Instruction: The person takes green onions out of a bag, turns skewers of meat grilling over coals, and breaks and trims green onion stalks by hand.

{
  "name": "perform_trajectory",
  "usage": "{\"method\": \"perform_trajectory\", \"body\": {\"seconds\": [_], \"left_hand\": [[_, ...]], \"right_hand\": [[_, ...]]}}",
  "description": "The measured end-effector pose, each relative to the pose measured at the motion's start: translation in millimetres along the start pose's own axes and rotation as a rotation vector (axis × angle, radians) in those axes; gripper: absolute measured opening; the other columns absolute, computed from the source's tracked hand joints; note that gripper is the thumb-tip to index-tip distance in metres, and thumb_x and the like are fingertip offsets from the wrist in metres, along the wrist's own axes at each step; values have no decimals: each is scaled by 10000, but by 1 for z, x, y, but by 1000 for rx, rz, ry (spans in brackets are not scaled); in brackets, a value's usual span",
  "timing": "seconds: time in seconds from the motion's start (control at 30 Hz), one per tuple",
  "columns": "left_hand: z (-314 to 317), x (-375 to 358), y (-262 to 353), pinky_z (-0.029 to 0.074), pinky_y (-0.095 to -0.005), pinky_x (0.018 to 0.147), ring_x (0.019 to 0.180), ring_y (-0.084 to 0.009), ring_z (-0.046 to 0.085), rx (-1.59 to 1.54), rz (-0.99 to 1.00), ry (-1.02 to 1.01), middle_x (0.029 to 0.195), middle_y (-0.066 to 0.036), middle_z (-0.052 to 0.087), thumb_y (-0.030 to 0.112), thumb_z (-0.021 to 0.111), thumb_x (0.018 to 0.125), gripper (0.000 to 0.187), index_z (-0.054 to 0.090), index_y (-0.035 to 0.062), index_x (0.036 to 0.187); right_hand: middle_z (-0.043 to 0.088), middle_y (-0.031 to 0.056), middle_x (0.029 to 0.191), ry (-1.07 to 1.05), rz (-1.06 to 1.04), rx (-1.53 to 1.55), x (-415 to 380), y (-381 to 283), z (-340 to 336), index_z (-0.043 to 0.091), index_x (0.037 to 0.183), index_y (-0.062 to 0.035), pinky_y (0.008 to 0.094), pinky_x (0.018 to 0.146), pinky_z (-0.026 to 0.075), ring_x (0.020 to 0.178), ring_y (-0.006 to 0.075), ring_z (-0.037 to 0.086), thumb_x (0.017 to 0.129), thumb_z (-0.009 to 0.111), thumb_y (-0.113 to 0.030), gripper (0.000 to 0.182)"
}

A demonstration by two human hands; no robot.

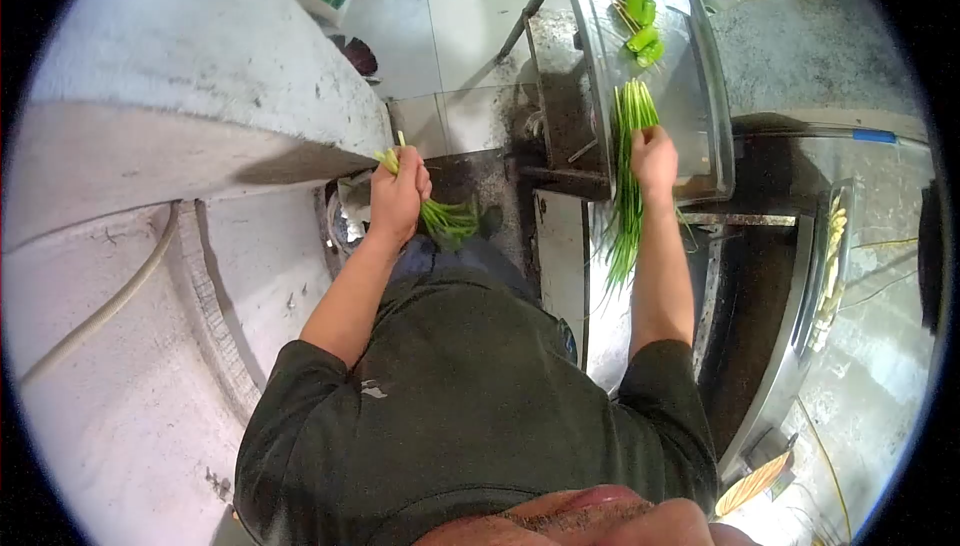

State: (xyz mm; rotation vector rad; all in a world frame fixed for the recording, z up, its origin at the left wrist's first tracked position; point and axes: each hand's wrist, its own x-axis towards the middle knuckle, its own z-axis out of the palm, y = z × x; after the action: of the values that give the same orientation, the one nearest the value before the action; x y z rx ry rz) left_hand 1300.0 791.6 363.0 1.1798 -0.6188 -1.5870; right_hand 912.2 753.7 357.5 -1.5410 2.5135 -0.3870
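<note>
In my left hand [400,191] a bunch of thin green stalks [447,218] is gripped, pale ends sticking up above the fist and the green ends hanging to the right. My right hand [654,158] is closed at a larger bundle of long green stalks [627,191], near its pale cut ends. This bundle lies on the near part of a metal tray [712,76], and its leafy tips hang over the tray's near edge. Skewered green peppers [640,16] lie farther up on the same tray.
A pale wall ledge [250,56] stands at the left, with a hose [110,311] below it. To the right, a narrow tray [845,216] holds pale skewered pieces [832,256] beside a dark recess [750,316]. A striped object [755,484] lies at the lower right.
</note>
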Motion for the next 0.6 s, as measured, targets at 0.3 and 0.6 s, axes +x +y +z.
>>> {"method": "perform_trajectory", "body": {"seconds": [0.3,0.6], "left_hand": [[45,11,-52,308,-231,454,495,-52,353,371,102,4,593,50,402,174,602,946,194,514,75,804],[70,15,-67,310,-226,463,503,-51,362,371,85,-20,605,50,407,196,605,946,201,509,71,820]], "right_hand": [[660,162,985,-23,-115,-117,42,16,10,641,1030,-84,460,812,501,946,364,623,871,590,-317,287],[661,199,927,-157,-53,-93,48,15,8,623,906,-39,480,785,504,894,373,636,876,565,-275,245]]}}
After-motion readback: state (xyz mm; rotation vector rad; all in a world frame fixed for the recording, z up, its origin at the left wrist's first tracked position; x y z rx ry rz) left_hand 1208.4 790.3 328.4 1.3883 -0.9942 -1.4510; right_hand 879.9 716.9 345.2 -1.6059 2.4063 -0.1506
